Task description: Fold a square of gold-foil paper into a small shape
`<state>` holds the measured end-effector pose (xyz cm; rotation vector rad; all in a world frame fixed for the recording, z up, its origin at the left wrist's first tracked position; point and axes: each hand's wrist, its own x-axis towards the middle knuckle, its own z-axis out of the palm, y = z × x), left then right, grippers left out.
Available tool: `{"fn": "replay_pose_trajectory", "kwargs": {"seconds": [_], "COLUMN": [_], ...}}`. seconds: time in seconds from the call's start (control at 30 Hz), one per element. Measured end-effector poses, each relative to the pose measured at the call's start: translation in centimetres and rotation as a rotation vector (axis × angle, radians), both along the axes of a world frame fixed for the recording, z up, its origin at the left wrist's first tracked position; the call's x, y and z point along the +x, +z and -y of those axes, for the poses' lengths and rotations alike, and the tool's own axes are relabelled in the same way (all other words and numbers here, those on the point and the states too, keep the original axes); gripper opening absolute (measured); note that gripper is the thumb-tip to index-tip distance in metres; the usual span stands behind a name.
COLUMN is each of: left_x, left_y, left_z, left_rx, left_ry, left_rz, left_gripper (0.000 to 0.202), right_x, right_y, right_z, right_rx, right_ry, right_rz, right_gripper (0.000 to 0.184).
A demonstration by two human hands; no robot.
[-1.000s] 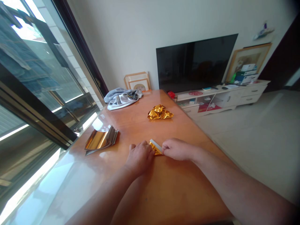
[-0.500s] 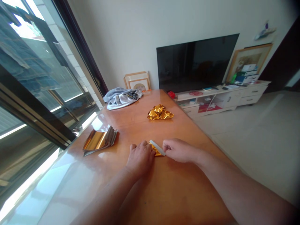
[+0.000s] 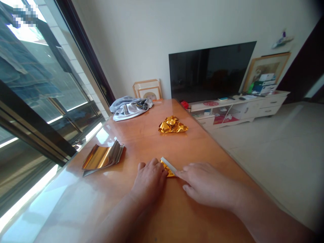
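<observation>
A small folded piece of gold foil paper (image 3: 167, 168) lies on the wooden table (image 3: 149, 143), with a white folded strip along its upper edge. My left hand (image 3: 149, 180) rests on its left end and presses it down. My right hand (image 3: 205, 184) lies flatter, with fingers extended and fingertips at the piece's right end. Farther up the table sits a crumpled heap of gold foil (image 3: 172, 125). To the left lies a stack of gold foil sheets (image 3: 102, 157), its top sheet curling.
A grey cloth (image 3: 129, 108) lies at the table's far end. The window glass (image 3: 37, 84) runs along the left side. Past the right table edge are a tiled floor (image 3: 265, 145), a low white cabinet (image 3: 233, 109), and a dark television (image 3: 210, 71).
My right hand has shifted toward me and flattened out from its earlier pinch-like pose. The white strip now lies more level across the foil. The view has tilted slightly.
</observation>
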<state>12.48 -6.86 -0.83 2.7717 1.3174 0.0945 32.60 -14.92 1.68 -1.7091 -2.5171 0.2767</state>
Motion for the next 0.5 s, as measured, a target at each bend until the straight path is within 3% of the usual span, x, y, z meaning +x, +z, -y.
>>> {"fn": "replay_pose_trajectory", "kwargs": {"seconds": [0.5], "left_x": [0.22], "left_y": [0.01], "left_z": [-0.6], "left_rx": [-0.005], "left_ry": [-0.008], "left_rz": [-0.039], "left_gripper": [0.032], "right_x": [-0.11], "right_y": [-0.06], "right_z": [0.27], "right_rx": [-0.127], "right_ry": [-0.001], "right_rz": [-0.035], "right_gripper": [0.04]}}
